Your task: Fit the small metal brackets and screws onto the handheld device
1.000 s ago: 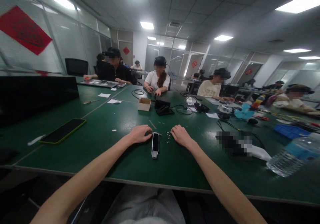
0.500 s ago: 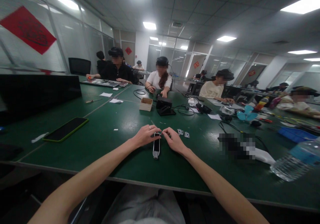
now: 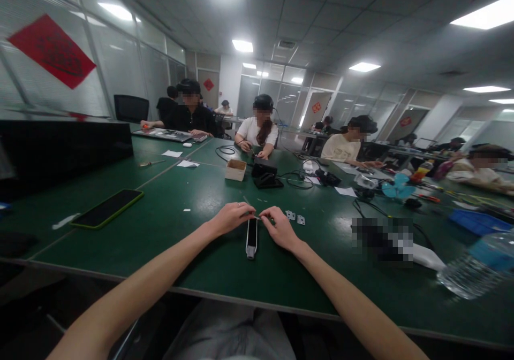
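While the left hand point(image 3: 233, 219) is at the far end of the slim device point(image 3: 251, 237) on the tabletop point(image 3: 160, 234), perhaps steadying it, the right hand point(image 3: 280, 228) bends alongside, both hands' fingers point(image 3: 243, 209) curled, grip unclear, beside small plates point(image 3: 301, 220) seemingly kept handy.

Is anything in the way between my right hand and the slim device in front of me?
Nothing visible but green tabletop lies between your right hand and the slim device, though your left hand is at its far end.
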Motion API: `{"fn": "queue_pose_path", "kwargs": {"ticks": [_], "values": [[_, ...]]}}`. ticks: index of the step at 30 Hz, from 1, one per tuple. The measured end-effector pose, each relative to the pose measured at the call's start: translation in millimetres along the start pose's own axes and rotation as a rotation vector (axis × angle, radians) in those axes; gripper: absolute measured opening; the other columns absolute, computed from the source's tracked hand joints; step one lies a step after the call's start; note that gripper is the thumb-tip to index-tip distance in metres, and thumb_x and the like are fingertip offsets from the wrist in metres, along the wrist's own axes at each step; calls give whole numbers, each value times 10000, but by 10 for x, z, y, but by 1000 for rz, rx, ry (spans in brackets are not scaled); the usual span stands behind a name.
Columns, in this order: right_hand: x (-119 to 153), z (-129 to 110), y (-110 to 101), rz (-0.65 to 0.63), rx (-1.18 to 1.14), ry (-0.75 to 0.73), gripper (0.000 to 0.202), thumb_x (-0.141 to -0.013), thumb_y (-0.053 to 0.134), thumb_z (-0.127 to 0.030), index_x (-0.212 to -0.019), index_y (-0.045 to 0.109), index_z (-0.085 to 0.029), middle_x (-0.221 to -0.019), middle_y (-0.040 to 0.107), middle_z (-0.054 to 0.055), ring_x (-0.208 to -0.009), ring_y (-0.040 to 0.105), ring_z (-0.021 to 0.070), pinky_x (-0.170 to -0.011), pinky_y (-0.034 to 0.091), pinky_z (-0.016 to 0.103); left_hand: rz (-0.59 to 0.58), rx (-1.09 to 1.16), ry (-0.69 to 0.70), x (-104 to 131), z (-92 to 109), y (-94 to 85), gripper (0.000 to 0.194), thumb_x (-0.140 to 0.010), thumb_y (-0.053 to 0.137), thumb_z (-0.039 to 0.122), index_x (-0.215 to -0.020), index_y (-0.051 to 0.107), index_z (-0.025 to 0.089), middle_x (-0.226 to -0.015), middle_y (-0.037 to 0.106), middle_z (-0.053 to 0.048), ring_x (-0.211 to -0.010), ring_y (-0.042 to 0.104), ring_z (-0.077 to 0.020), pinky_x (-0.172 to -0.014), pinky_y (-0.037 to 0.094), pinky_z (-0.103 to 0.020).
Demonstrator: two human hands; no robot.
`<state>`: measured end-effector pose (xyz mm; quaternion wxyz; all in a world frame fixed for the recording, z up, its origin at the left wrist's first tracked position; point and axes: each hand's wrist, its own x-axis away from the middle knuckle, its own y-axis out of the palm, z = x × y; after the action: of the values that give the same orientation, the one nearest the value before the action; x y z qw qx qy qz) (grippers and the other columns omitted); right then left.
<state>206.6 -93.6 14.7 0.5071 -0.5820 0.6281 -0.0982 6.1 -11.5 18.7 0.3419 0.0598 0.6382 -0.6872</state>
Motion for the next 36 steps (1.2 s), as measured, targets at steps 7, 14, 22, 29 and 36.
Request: {"fn": "queue_pose_path", "kwargs": {"ticks": [7,14,22,29,36], "values": [[-8,131,-94,-89,210,63,198,-914,451,-255,-941,627,-167,-973,612,90,-953,520,212,-855,420,371,-234,-85,-55,56,-288,-183,179,-905,509,245,-1023,634,196,-955,673,-42,-851,624,-163,-749,452,-247],[-11,101,-91,-177,247,89,238,-920,464,-303,-939,664,-176,-976,633,84,-948,524,208,-832,418,353,-307,-129,-69,33,-231,-146,167,-886,538,230,-1005,655,217,-921,684,-30,-835,628,-172,-711,431,-242],[-14,198,-16,-167,196,59,193,-895,512,-283,-900,674,-179,-929,640,79,-921,521,211,-820,416,353,-308,-132,-79,27,-213,-100,189,-905,518,265,-1025,653,211,-939,687,-26,-857,627,-162,-733,426,-227],[-17,254,29,-170,158,78,171,-883,528,-285,-901,670,-193,-935,633,68,-920,519,214,-813,417,358,-291,-120,-81,27,-212,-65,208,-917,497,272,-1039,651,204,-966,692,-31,-881,626,-168,-755,427,-237],[-19,258,58,-175,141,78,170,-893,519,-285,-910,660,-192,-938,627,65,-913,521,208,-804,415,351,-283,-133,-93,25,-203,-74,207,-915,498,258,-1045,647,200,-979,688,-36,-876,626,-172,-748,428,-242]]}}
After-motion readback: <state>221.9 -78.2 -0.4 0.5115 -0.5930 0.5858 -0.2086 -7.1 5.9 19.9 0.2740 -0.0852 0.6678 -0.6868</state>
